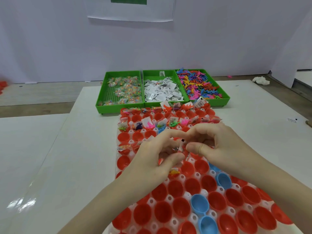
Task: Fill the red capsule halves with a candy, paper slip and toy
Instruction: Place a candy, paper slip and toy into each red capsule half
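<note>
Both hands meeting over the middle of the tray [194, 222], fingers curled. Left hand [152, 157] pinching a small white slip [181, 146] with a black mark, thumb tip just under it; something orange, perhaps a toy [174, 173], peeking out beneath the palm, hard to tell whether held or lying in a cup. Right hand [217, 146] with thumb stretched toward the slip, fingers bent; whether touching the slip or holding anything of its own, cannot tell.

Slip standing roughly upright between the two thumbs, directly above a red half [189, 168] just nearer the body. Coming move judged to turn on that: slip needs only to go straight down and slightly toward the person, left hand nearer and already in charge.

Outward from there: far rows of red halves already stuffed with candy, slips and toys [173, 123]; near rows of red halves [175, 188] bare, with a few blue halves [199, 204] among them, not part of the job.

Beyond the tray, three green bins side by side on the worktop [50, 149]: candy bin [101, 105] left, slip bin [166, 102] middle, toy bin [226, 97] right.

Job judged less than half done.
</note>
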`<state>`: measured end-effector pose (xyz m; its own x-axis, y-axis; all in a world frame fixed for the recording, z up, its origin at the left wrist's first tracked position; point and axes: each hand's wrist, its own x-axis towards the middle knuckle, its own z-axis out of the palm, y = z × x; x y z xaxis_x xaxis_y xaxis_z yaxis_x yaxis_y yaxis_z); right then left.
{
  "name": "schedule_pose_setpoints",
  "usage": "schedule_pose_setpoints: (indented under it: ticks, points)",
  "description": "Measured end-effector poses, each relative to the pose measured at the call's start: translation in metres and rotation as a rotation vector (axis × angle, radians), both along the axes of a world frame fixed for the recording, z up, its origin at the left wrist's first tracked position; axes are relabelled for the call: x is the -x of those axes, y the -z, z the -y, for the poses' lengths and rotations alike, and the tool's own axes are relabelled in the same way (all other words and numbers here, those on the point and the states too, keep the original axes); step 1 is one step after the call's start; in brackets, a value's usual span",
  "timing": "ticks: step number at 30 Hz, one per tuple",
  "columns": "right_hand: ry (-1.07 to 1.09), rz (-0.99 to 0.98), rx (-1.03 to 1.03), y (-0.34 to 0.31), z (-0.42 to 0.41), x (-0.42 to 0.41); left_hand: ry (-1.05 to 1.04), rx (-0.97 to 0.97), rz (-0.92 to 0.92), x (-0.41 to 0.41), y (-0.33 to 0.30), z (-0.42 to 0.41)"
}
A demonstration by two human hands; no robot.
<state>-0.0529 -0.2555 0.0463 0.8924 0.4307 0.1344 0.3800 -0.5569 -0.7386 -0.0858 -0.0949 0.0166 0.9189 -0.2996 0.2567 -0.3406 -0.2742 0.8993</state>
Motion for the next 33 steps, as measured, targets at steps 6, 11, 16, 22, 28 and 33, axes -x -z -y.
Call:
schedule_pose_setpoints:
  ticks: [6, 11, 16, 22, 28, 33]
  points:
    - [0.023, 0.049, -0.019, 0.003, 0.002, 0.003, -0.033, 0.093, -0.088, 0.002, -0.001, 0.000]
    - [0.030, 0.131, -0.115, 0.003, 0.002, 0.005, -0.046, 0.072, -0.092, 0.002, 0.001, 0.003]
    - [0.033, 0.233, -0.027, 0.012, 0.005, 0.004, -0.072, -0.029, -0.040, 0.001, 0.007, 0.010]
    - [0.035, 0.146, 0.110, 0.024, 0.012, 0.002, -0.119, -0.371, 0.084, 0.002, 0.013, 0.009]
    - [-0.053, 0.121, 0.320, 0.036, 0.011, 0.004, -0.162, -0.656, 0.260, 0.005, 0.017, 0.001]
    - [-0.179, 0.198, 0.581, 0.037, 0.006, 0.007, -0.199, -0.666, 0.251, 0.003, 0.018, 0.000]
